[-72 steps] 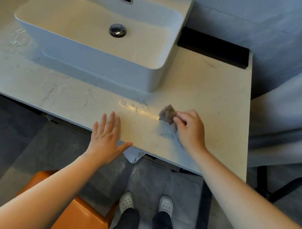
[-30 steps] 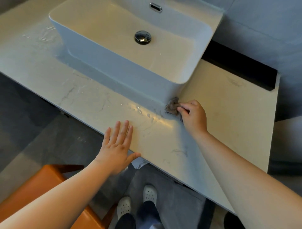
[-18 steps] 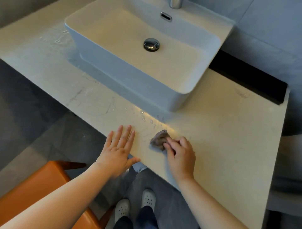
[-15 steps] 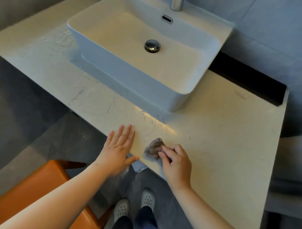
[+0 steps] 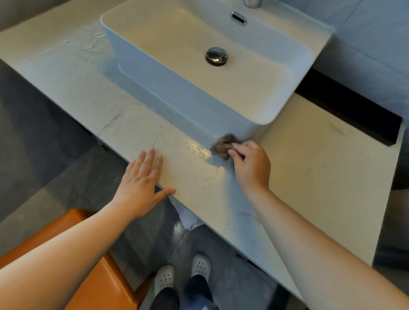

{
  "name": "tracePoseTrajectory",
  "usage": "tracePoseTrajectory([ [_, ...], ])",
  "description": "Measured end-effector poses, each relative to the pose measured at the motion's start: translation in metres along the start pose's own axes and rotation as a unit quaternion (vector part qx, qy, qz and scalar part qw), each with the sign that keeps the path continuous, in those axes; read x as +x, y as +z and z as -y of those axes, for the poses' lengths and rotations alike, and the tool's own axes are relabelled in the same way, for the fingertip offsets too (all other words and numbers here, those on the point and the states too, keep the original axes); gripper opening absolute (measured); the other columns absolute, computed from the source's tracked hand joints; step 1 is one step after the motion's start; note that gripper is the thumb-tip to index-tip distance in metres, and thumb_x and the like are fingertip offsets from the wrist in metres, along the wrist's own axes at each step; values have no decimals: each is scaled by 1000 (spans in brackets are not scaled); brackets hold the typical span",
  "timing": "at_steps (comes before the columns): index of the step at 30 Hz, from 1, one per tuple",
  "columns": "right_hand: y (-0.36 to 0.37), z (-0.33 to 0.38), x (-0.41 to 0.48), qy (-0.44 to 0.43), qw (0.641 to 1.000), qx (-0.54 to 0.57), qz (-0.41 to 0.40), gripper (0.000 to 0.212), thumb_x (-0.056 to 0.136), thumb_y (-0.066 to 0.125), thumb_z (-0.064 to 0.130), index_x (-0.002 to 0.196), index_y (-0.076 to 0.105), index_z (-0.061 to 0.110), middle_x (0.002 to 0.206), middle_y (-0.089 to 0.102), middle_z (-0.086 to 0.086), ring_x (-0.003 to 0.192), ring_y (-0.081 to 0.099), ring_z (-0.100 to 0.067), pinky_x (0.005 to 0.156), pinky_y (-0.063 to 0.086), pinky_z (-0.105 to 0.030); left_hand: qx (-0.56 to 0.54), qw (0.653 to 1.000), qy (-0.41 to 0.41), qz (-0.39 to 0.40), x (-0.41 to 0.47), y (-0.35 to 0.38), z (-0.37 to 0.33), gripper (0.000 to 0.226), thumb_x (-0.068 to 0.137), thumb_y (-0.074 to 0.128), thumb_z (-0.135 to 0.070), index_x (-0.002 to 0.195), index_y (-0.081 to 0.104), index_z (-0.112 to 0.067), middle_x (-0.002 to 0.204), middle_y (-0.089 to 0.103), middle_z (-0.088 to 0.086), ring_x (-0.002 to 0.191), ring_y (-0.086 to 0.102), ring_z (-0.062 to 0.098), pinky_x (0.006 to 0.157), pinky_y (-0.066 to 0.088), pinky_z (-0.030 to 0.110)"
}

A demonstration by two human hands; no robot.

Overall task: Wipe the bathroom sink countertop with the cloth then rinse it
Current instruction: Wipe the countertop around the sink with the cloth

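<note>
A small crumpled brown-grey cloth (image 5: 222,145) lies on the pale marble countertop (image 5: 309,177), right against the front right corner of the white vessel sink (image 5: 177,95). My right hand (image 5: 252,166) grips the cloth, fingers curled over it and pressing it down. My left hand (image 5: 141,183) lies flat on the counter's front edge, fingers straight and spread, thumb along the rim. A wet streak (image 5: 197,150) shines on the counter just left of the cloth.
The sink has a chrome drain plug (image 5: 217,55), an overflow slot (image 5: 239,18) and the base of a tap (image 5: 252,2). A dark recess (image 5: 345,110) runs along the back right. An orange stool (image 5: 73,250) stands at lower left; my white shoes (image 5: 181,274) are on the grey floor.
My right hand has pushed the cloth from near the counter's front edge back up to the sink's front corner. My left hand has stayed flat on the edge.
</note>
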State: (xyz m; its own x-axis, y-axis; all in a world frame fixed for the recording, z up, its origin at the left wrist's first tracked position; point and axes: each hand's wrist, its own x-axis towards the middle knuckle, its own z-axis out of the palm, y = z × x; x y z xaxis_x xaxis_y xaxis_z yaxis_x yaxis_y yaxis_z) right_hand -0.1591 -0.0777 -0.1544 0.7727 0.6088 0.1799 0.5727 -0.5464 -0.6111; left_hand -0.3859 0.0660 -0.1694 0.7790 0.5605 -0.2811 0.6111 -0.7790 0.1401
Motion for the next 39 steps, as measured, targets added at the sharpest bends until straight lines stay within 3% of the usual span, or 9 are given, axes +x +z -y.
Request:
tracePoseTrajectory([
  [7, 32, 1, -17, 40, 997, -34, -54, 21, 81, 68, 22, 101, 74, 19, 93, 65, -1, 88, 57, -28, 76, 41, -39, 24, 999, -3, 24, 3, 7, 3, 102, 66, -10, -83, 144, -26, -20, 151, -33, 6, 139, -29, 26, 117, -9, 42],
  [13, 30, 19, -64, -5, 999, -27, 22, 22, 82, 68, 26, 103, 73, 22, 88, 61, 5, 82, 55, -21, 72, 46, -37, 14, 998, -3, 58, 3, 2, 1, 101, 66, -8, -84, 144, -27, -21, 150, -36, 5, 138, -32, 26, 116, -12, 42],
  [17, 21, 28, -105, -26, 998, -13, 63, 23, 83, 66, 26, 105, 71, 25, 86, 58, 10, 79, 52, -15, 68, 46, -35, 38, 995, 7, 97, 4, -10, 3, 94, 80, 11, -76, 142, -30, -20, 149, -37, 5, 137, -32, 25, 117, -10, 42],
  [22, -4, 38, -110, 63, 971, 135, 185, 17, 84, 68, 19, 95, 75, 31, 79, 57, 10, 73, 57, -4, 67, 48, -21, 55, 991, 10, 118, 4, -16, 2, 90, 85, 17, -71, 141, -32, -20, 148, -39, 6, 137, -32, 25, 118, -8, 44],
  [25, -20, 29, -83, 95, 979, 153, 90, 21, 82, 70, 12, 94, 73, 28, 78, 58, 5, 69, 55, -2, 65, 41, -12, 52, 990, 3, 130, 6, -17, 0, 90, 86, 20, -71, 140, -32, -20, 149, -37, 6, 138, -31, 26, 118, -7, 45],
  [29, -33, -2, -35, 113, 991, 64, -44, 19, 84, 68, 15, 103, 73, 15, 89, 59, 0, 81, 58, -15, 70, 38, -17, 54, 989, 0, 136, 7, -18, 0, 90, 87, 20, -70, 141, -31, -20, 149, -37, 6, 138, -31, 27, 117, -9, 44],
  [32, -31, -26, -17, 141, 990, 25, -2, 24, 85, 67, 18, 109, 71, 14, 95, 58, 0, 92, 59, -21, 79, 39, -20, 54, 989, 1, 137, 7, -18, 0, 90, 87, 20, -70, 141, -31, -20, 148, -38, 6, 138, -31, 26, 117, -9, 44],
  [35, -16, -25, -30, 133, 991, 0, 8, 28, 83, 69, 20, 111, 70, 18, 96, 59, -2, 91, 58, -24, 81, 48, -36, 61, 989, 1, 137, 6, -18, 0, 90, 87, 19, -70, 141, -32, -20, 148, -39, 6, 138, -32, 27, 117, -9, 44],
  [39, 6, 10, -74, 64, 997, 28, 40, 27, 81, 71, 20, 108, 72, 22, 88, 58, 6, 84, 54, -17, 72, 47, -31, 58, 990, 0, 131, 6, -18, -1, 89, 87, 18, -70, 142, -31, -20, 148, -38, 6, 138, -32, 26, 117, -10, 43],
])
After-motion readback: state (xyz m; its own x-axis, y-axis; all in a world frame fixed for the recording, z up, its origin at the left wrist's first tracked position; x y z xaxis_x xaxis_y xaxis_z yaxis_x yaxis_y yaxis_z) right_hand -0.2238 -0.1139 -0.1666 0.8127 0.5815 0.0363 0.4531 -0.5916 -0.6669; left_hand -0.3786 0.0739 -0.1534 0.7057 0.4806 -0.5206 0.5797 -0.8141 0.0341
